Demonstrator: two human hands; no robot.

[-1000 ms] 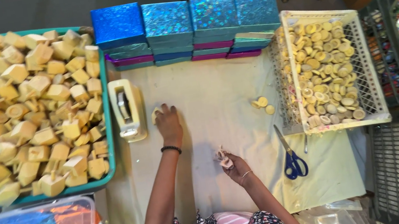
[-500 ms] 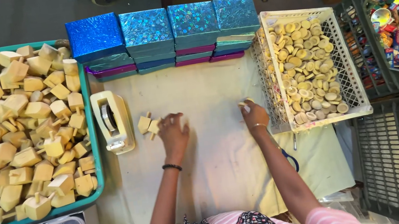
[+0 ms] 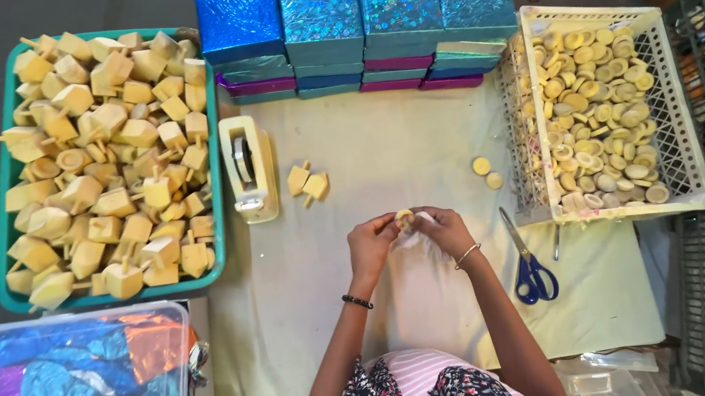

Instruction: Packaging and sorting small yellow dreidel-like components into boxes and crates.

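Wooden piece sits pinched between the fingertips of the left hand and right hand, above the cloth's middle, scissors to the right.

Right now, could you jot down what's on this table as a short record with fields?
Left hand: meets the right over a small wooden piece
Right hand: on the same piece, with something pale beneath
Left of the hands: green tray heaped with wooden tops; tape dispenser
Right of the hands: scissors; white basket of wooden discs
Far edge: shiny blue boxes in stacks
Near left: clear bin of foil sheets
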